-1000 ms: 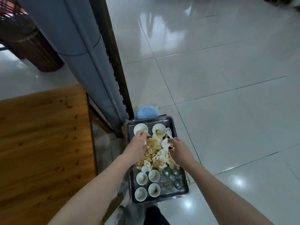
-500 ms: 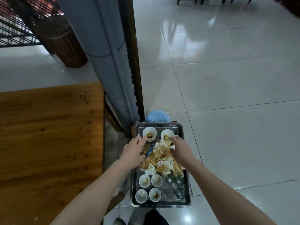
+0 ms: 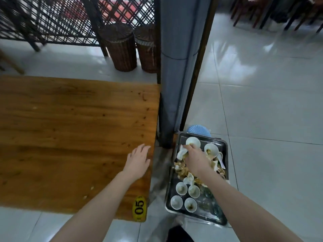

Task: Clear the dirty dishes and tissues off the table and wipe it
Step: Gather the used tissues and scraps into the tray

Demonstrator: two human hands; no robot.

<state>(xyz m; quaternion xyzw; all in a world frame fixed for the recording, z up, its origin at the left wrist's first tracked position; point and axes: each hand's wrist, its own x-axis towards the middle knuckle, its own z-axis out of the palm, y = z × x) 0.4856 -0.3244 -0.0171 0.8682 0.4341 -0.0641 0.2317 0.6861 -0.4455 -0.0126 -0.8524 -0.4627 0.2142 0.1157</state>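
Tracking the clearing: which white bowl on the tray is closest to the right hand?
The bowl in the tray's far-left corner, at the right hand's fingertips; the other five sit farther off.

Table (image 3: 70,137): orange-brown wood, streaky grain, small dark knots. Corner tag (image 3: 139,208): yellow, black "05". Tray (image 3: 225,147): dark silvery metal. Bowls (image 3: 181,188): white, brown-stained inside. Tissues (image 3: 181,151): white, blotched yellow-brown. Glass cups (image 3: 207,195): dark greenish. Fluted thing (image 3: 198,131) behind tray: pale blue. Curtain (image 3: 174,67): plain grey-blue. Baskets (image 3: 120,49): dark brown weave. Screen (image 3: 52,18): black diamond lattice, red behind. Floor (image 3: 262,102): glossy off-white tiles, thin dark joints.
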